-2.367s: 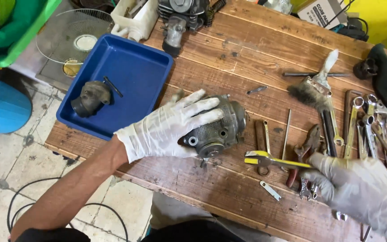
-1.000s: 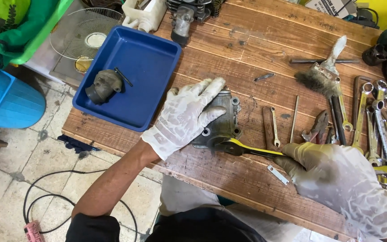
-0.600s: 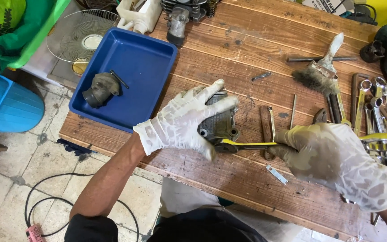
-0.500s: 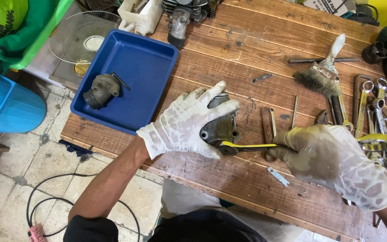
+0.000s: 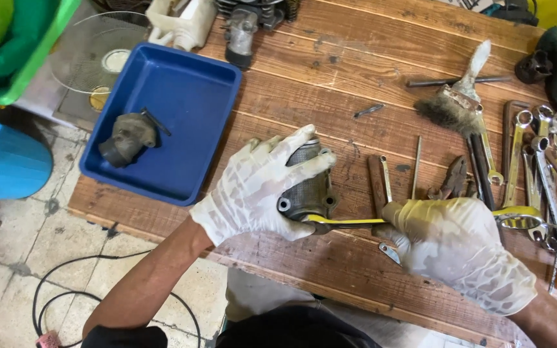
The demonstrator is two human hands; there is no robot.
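My left hand [image 5: 259,187], in a white glove, is spread over a grey cast-metal engine part [image 5: 307,187] near the front edge of the wooden workbench [image 5: 330,77], fingers splayed across its top and pressing it down, not curled round it. My right hand [image 5: 449,241], also gloved, is closed in a fist round the shank of a yellow-coated wrench [image 5: 356,221], whose far end sits at the part's lower flange. Risk as I judge it: the part is only pinned by palm pressure on bare planks, so a hard pull could spin or skid it toward the edge; a poorly seated wrench could slip off and drive my knuckles into the loose spanners [image 5: 536,161] just right of the fist. Thin gloves give little protection. Casting looks rough, ribbed, dull grey with a bolt ear. A blue plastic tray [image 5: 188,90] to the left holds another grimy rounded casting [image 5: 127,136]; a worn bristle brush [image 5: 456,103] lies further back.
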